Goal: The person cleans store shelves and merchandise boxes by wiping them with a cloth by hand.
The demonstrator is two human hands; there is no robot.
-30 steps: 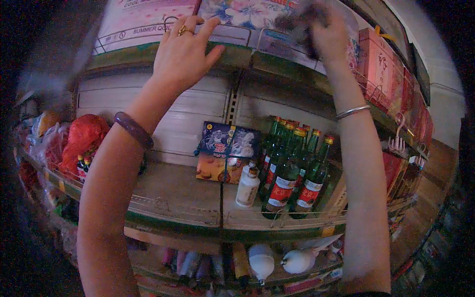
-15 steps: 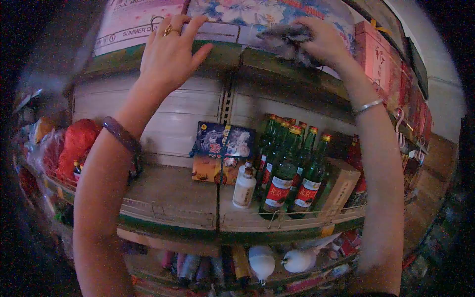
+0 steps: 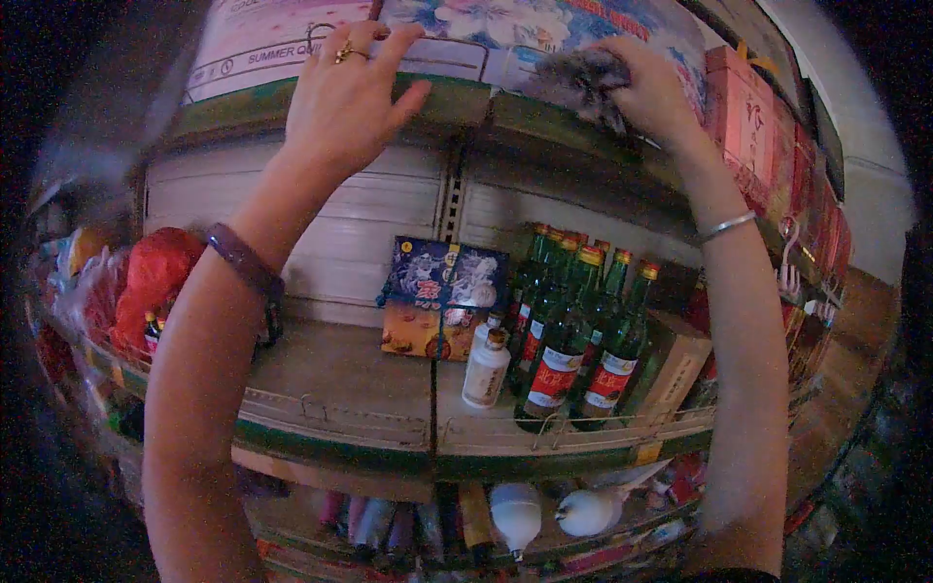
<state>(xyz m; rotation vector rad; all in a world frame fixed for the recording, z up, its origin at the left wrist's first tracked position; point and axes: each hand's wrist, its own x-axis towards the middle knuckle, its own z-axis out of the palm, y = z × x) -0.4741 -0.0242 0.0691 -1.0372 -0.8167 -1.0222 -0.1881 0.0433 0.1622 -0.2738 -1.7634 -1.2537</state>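
My left hand [image 3: 345,102], with a ring on one finger, is raised to the upper shelf. Its fingers are spread over the wire rail and the front of a pink quilt box [image 3: 258,44], holding nothing. A crumpled grey cloth [image 3: 588,80] is gripped in my right hand [image 3: 653,89] at the upper shelf's green front edge [image 3: 535,121]. Behind the cloth stands a blue flowered box [image 3: 466,24]. Whether the cloth touches the box or only the rail, I cannot tell.
On the middle shelf stand several green bottles with red labels [image 3: 554,374], white bottles [image 3: 484,374] and a blue-and-orange box [image 3: 428,301]. Red bags [image 3: 155,277] lie at left. Pink boxes [image 3: 739,117] stand at upper right. Light bulbs [image 3: 515,520] sit below.
The cloth in my right hand has shifted slightly and bunched differently against the shelf edge. My left hand stays spread at the rail. The whole view has moved a little.
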